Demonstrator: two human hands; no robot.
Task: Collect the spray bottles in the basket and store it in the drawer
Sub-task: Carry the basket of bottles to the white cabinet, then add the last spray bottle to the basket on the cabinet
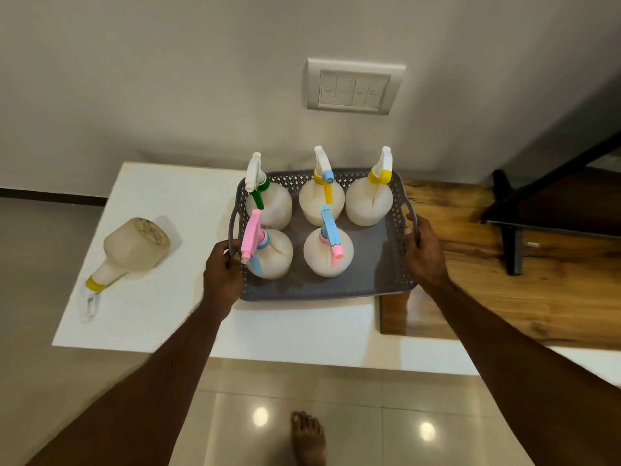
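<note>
A grey perforated basket [376, 264] rests on the white counter [161, 203] and holds several upright white spray bottles. The back row has a green-trigger bottle [274, 205], a yellow-and-blue one [321, 200] and a yellow-capped one [369, 203]. In front stand a pink-headed bottle [270, 253] and a blue-headed bottle [327, 252]. My left hand [221, 274] grips the basket's left handle. My right hand [424, 253] grips the right handle. One more bottle with a yellow collar [134, 250] lies on its side on the counter, left of the basket.
A wooden top [504, 270] adjoins the counter on the right, with a black stand [512, 237] on it. A switch plate [354, 85] is on the wall behind. Glossy floor tiles and a bare foot [307, 438] are below the counter edge.
</note>
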